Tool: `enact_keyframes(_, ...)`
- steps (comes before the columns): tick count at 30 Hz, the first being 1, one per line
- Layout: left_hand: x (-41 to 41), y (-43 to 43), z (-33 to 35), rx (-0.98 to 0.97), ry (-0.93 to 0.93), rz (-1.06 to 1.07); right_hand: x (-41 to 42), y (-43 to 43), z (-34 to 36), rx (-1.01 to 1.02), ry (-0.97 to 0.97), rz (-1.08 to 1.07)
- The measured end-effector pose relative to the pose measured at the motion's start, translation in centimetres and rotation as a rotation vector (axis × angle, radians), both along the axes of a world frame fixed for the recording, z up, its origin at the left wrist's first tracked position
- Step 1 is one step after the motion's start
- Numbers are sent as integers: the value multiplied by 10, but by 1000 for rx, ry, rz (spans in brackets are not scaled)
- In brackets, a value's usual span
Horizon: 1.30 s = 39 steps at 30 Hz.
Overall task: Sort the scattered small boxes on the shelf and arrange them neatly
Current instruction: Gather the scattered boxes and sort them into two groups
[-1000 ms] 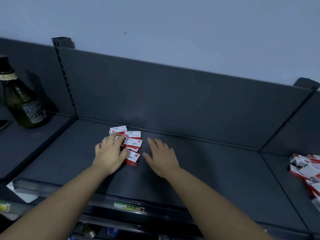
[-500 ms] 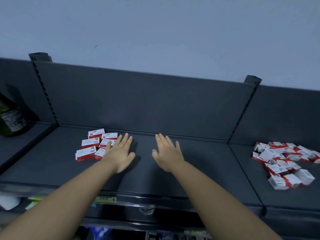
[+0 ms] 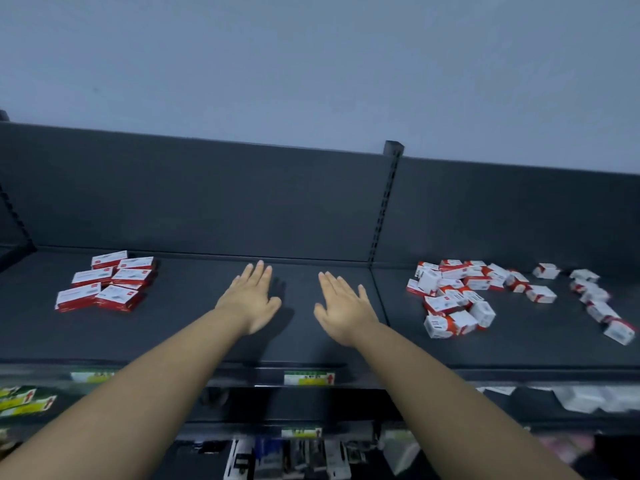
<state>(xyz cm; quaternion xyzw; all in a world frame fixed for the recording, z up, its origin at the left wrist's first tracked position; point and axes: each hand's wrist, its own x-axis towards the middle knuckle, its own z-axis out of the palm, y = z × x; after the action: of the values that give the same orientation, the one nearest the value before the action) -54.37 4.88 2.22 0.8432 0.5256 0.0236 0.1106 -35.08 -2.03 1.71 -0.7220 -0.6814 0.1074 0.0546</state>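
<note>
Head view, dark shelf [image 3: 194,327] — pale wall [image 3: 311,71], empty hands [image 3: 251,299]

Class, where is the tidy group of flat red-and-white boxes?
Head view: the tidy group of flat red-and-white boxes lies at the left end of the dark metal shelf, apart from the left hand to its right.

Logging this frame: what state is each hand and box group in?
Left hand: open, fingers straight, holding nothing.
Right hand: open, fingers straight, holding nothing.
Left group of red-and-white cardboard boxes: lying flat, close together in rows.
Right group of red-and-white cardboard boxes: scattered, jumbled at mixed angles.
</note>
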Motion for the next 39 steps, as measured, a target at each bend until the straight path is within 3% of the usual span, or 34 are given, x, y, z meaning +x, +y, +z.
enact_keyframes(13, 149, -52, -2, -10, -9, -146, 130, -65, -1, 14, -37, -70)
enact_keyframes(23, 211, -11, -13, 0, -25, -277, 180, -36, -13, -42, -54, -136)
enact_keyframes(31, 274, 23, -20, 33, -42, -483, 237, -21, -19, -92, -62, -332)
enact_keyframes(39, 311, 34, -27, 19, -50, -556, 267, -6, -21, -110, -70, -321)
